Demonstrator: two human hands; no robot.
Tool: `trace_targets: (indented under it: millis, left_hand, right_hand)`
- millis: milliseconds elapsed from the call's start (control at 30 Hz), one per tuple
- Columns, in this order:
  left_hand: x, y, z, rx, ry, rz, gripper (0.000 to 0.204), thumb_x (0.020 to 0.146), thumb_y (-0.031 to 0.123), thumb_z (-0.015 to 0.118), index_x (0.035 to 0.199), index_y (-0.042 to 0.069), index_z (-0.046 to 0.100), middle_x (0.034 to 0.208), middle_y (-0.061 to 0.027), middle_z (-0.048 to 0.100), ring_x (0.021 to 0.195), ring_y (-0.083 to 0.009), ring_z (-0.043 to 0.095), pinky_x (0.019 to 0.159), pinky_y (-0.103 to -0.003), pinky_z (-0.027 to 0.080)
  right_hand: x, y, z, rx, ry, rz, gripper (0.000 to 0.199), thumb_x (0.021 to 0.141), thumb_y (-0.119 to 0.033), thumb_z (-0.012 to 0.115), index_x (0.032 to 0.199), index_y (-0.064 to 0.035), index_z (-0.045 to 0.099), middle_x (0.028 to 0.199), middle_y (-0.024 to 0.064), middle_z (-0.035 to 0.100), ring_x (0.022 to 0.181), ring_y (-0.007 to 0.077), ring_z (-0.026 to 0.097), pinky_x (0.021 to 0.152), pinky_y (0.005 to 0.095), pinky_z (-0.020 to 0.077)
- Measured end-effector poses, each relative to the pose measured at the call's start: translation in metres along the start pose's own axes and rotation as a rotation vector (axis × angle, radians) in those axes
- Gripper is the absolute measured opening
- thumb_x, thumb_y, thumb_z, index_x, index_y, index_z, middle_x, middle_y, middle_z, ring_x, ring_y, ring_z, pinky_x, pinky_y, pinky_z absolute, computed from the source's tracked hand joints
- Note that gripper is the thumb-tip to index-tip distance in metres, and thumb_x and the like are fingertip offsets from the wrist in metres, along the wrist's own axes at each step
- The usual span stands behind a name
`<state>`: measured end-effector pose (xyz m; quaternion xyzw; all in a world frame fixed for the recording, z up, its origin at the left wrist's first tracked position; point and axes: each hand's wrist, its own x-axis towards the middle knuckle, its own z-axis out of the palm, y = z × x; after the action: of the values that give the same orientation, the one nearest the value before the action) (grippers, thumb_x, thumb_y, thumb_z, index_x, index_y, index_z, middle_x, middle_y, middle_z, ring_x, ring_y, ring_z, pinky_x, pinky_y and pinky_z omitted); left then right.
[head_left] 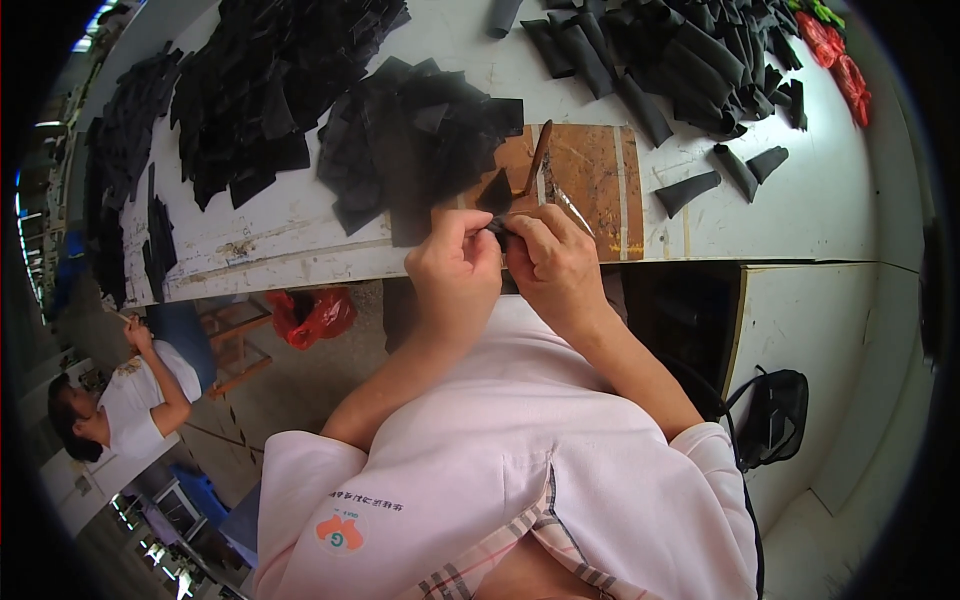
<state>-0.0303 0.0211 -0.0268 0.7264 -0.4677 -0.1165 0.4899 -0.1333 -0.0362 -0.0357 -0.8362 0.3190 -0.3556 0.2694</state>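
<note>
My left hand (452, 262) and my right hand (557, 262) meet at the table's front edge. Pinched between their fingertips is a small dark piece of fabric (497, 226), mostly covered by the fingers. Just beyond them lies a brown board (610, 190) with strips of tape on it. A slim brown stick-like tool (540, 155) rests upon this board, and a small black pointed scrap (494, 190) is beside it. Left of the board, flat black fabric pieces (400, 150) are heaped loosely, some reaching the board.
More flat black pieces (260, 100) pile up at the far left. Rolled black fabric tubes (690, 60) fill the far right, near red plastic bags (850, 85). A red bag (312, 315) is below the table; a black bag (775, 415) hangs at right. Another person (140, 390) sits left.
</note>
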Motion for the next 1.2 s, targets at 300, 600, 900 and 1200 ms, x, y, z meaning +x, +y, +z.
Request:
trace_targets:
  millis: [300,600,900,1200]
  left_hand:
    - [0.023,-0.014,-0.029,-1.310,-0.458,-0.856,0.023,0.068,-0.005,0.053,0.090,0.000,0.050,0.068,-0.0025,0.051,0.039,-0.0014,0.034,0.035,-0.015,0.027]
    - [0.012,-0.016,-0.009,-0.428,-0.003,-0.220,0.021,0.072,-0.011,0.048,0.089,-0.001,0.052,0.075,-0.0040,0.056,0.045,-0.0013,0.040,0.036,-0.015,0.032]
    - [0.026,0.021,-0.058,-1.145,-0.637,-0.608,0.036,0.070,-0.007,0.056,0.105,-0.002,0.049,0.083,-0.0052,0.060,0.073,-0.0072,0.055,0.063,-0.018,0.044]
    - [0.017,0.014,-0.062,-1.416,-0.615,-0.784,0.047,0.068,-0.011,0.055,0.113,-0.007,0.040,0.079,-0.0154,0.061,0.044,-0.0039,0.045,0.033,-0.015,0.027]
  right_hand:
    - [0.011,0.011,0.003,1.225,-0.163,0.856,0.004,0.076,-0.005,0.061,0.077,-0.0014,0.059,0.063,-0.0012,0.053,0.057,0.0050,0.046,0.049,0.0190,0.0372]
    - [0.012,0.003,0.005,1.585,-0.344,0.910,0.014,0.084,-0.017,0.057,0.073,-0.0085,0.051,0.067,-0.0036,0.049,0.060,0.0059,0.045,0.053,0.0201,0.0373]
    - [0.003,-0.014,-0.021,1.453,-0.353,0.663,0.024,0.081,-0.026,0.061,0.070,-0.0078,0.049,0.073,-0.0045,0.040,0.069,0.0064,0.038,0.066,0.0197,0.0304]
    - [0.003,-0.013,-0.020,1.237,-0.272,0.636,0.024,0.082,-0.025,0.059,0.072,-0.0044,0.053,0.071,-0.0034,0.042,0.067,0.0071,0.040,0.064,0.0199,0.0328]
